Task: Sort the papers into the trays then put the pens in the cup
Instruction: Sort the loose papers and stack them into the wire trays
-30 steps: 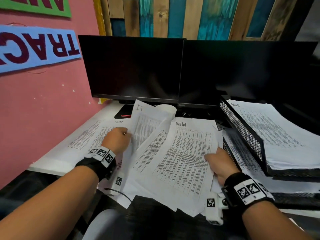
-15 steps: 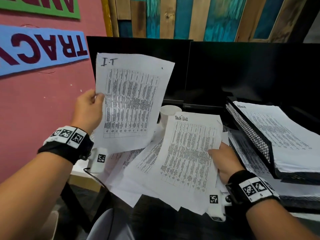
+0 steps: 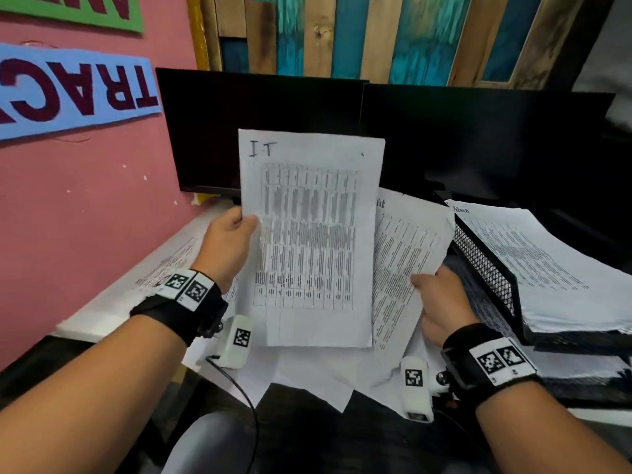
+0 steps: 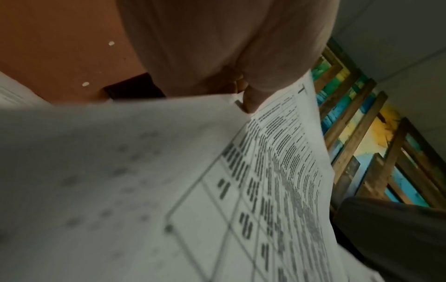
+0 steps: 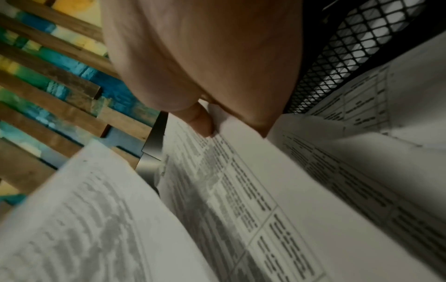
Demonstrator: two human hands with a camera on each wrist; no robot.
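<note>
My left hand (image 3: 236,230) pinches the left edge of a printed sheet headed "IT" (image 3: 311,241) and holds it upright above the desk, in front of the monitors. In the left wrist view the thumb (image 4: 251,101) presses on that IT sheet (image 4: 277,181). My right hand (image 3: 434,295) pinches the right edge of a second printed sheet (image 3: 403,254), lifted beside the black mesh tray (image 3: 485,268). The right wrist view shows the thumb (image 5: 202,122) on that sheet (image 5: 241,181). More loose papers (image 3: 307,371) lie underneath. The cup and pens are hidden.
The mesh tray stack at the right holds a thick pile headed "Admin" (image 3: 533,261), with a lower level of papers beneath. Two dark monitors (image 3: 266,131) stand at the back. A pink wall (image 3: 85,217) is close on the left. More papers (image 3: 171,265) lie at the left.
My left hand lifted the IT sheet off the pile, then carried it right to the middle. My right hand raised the edge of the second sheet. The white cup is now hidden behind the sheets.
</note>
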